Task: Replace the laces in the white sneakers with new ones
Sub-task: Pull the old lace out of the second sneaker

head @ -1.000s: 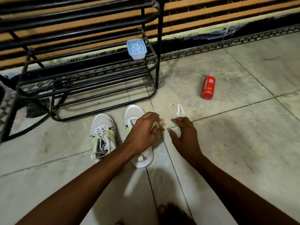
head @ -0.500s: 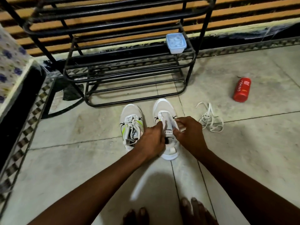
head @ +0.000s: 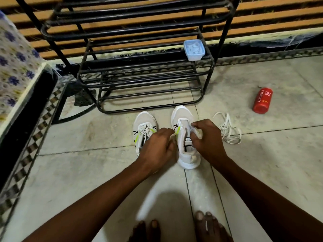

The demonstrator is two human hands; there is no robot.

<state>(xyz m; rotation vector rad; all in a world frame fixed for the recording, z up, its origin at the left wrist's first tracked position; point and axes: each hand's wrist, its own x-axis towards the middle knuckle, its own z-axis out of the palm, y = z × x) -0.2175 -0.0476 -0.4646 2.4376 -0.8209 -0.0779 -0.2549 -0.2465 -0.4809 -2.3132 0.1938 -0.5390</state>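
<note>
Left hand (head: 157, 147), right hand (head: 208, 140) grip unlaced sneaker (head: 187, 154) on tiled floor (head: 262, 163); black rack (head: 139, 67) behind.

Both arms reach forward, left hand (head: 157, 147) and right hand (head: 207, 138) with fingers curled.

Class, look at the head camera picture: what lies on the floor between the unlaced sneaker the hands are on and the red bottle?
In the head view, a loose white lace lies bunched on the tiles between the unlaced sneaker and the red bottle.
</note>
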